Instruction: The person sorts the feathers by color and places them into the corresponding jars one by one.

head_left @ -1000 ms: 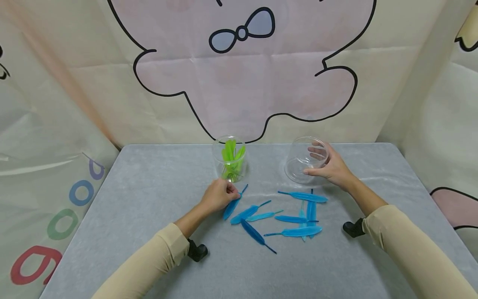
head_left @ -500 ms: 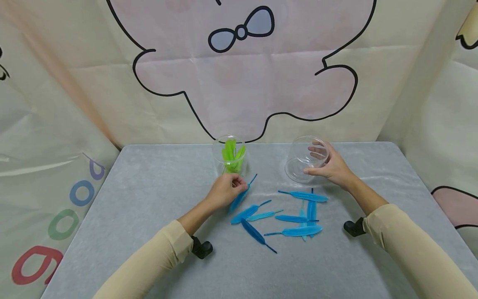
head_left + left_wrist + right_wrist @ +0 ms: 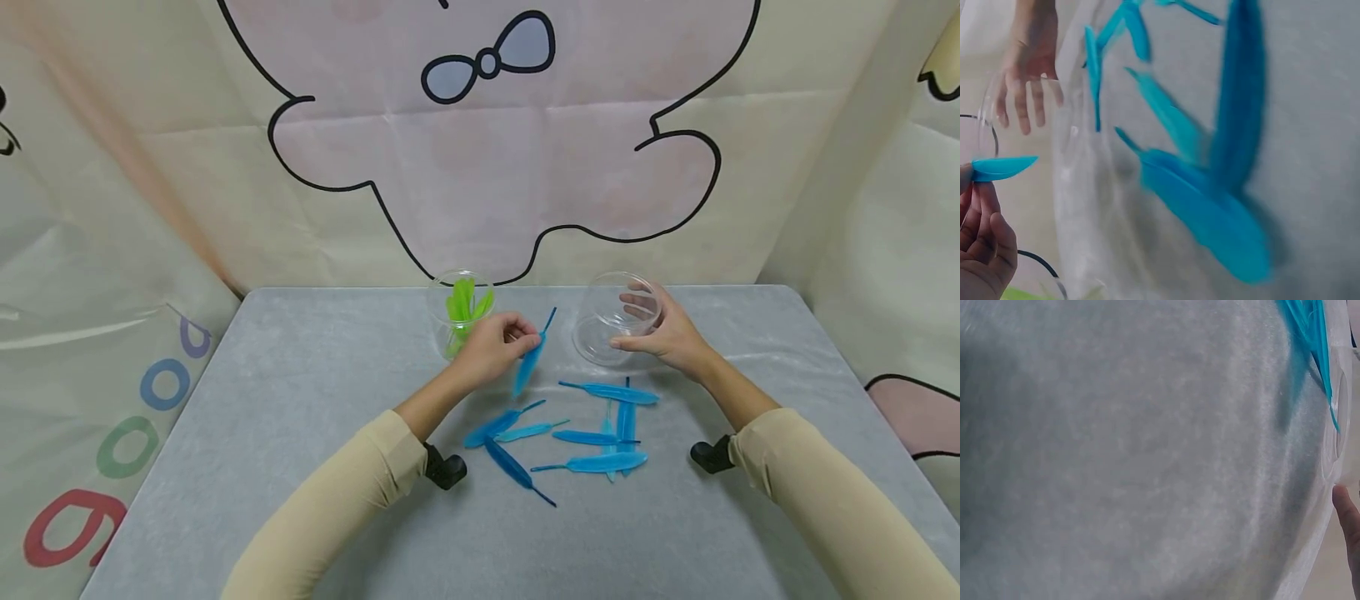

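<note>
My left hand [image 3: 491, 348] pinches a blue feather [image 3: 531, 367] between thumb and fingers, its quill tilted up to the right. In the left wrist view this feather [image 3: 1005, 167] sticks out from the fingertips. My right hand [image 3: 671, 340] holds the right side of a clear plastic cup [image 3: 596, 333], thumb in front and fingers behind, seen through the wall. No feathers show inside this cup. In the right wrist view only one digit [image 3: 1349, 519] shows at the cup's edge. Several blue feathers [image 3: 588, 464] lie loose on the table in front of the hands.
Behind my left hand stands a second clear cup [image 3: 442, 321] with bright green feathers [image 3: 467, 302] upright in it. The grey table [image 3: 322, 358] ends at the back against a printed cloth [image 3: 465, 183]. More cloth hangs at both sides.
My left hand has lifted the blue feather off the table and carried it right and back, past the green feathers' cup toward the other cup. My right hand stays on its cup.
</note>
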`<state>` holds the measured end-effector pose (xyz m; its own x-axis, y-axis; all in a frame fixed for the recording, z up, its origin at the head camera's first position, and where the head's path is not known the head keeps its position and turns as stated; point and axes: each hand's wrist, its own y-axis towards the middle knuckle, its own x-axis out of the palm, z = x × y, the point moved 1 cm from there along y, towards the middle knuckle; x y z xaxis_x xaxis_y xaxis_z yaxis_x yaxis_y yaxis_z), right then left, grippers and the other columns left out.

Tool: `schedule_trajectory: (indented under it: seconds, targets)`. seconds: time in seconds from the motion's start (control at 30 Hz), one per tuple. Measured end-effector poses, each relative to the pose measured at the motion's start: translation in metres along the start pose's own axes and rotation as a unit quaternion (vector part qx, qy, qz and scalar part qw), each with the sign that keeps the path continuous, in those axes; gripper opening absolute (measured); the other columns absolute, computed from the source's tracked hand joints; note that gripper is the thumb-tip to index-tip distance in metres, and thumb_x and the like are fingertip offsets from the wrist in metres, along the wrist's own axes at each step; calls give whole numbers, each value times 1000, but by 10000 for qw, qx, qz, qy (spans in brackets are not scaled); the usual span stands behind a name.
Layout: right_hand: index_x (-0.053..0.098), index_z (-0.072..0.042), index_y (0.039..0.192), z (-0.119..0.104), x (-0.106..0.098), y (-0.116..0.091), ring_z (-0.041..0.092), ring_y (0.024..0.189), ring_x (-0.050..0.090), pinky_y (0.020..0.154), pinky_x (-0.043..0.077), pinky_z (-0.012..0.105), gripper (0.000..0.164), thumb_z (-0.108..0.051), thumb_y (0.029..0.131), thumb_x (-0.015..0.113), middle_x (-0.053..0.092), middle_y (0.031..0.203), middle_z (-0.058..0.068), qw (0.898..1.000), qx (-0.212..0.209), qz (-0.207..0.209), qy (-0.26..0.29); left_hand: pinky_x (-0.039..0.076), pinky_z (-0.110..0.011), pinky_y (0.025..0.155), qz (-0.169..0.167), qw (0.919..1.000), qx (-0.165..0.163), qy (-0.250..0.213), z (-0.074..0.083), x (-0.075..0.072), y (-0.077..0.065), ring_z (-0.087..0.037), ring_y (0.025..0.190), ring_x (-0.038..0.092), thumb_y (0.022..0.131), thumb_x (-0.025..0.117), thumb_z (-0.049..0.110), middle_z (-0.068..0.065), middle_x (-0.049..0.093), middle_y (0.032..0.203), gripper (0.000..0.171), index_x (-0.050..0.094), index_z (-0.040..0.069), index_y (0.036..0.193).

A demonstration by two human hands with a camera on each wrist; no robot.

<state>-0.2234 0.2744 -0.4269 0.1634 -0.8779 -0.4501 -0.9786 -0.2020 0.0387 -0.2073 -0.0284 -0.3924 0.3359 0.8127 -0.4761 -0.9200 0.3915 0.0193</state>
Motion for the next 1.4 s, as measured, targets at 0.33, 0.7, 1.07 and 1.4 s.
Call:
schedule_trajectory:
  seconds: [0.33, 0.7, 1.07, 1.4]
  targets:
    - [24, -8, 154, 0, -1, 0, 40, 139, 39, 96, 51, 37, 94, -8, 81, 83, 40, 151, 22, 9999, 62, -57, -94, 49, -21, 66, 327, 9986, 396, -142, 29, 6, 23, -15, 77, 59, 96, 69, 20, -3, 66, 85, 13, 70, 7, 94]
    - [24, -9, 153, -2, -2, 0, 42, 139, 38, 101, 42, 58, 93, -9, 81, 83, 40, 152, 23, 9999, 98, -90, -104, 51, -23, 66, 881, 9915, 676, -675, 48, 12, 41, -18, 75, 63, 95, 70, 17, -2, 65, 82, 11, 72, 6, 95]
    - [25, -4, 151, -1, -2, 1, 42, 138, 40, 99, 43, 58, 91, -8, 81, 83, 41, 150, 23, 9999, 67, -51, -73, 47, -19, 65, 1218, 9826, 1043, -938, 66, 19, 55, -12, 73, 56, 96, 68, 16, -4, 65, 84, 14, 71, 2, 98]
    - [25, -4, 151, -1, -2, 1, 45, 137, 40, 99, 43, 59, 92, -7, 81, 83, 41, 149, 25, 9999, 21, -62, -125, 51, -17, 71, 1491, 9748, 1343, -975, 75, 34, 65, -10, 78, 60, 97, 66, 14, -5, 67, 90, 13, 70, 2, 103]
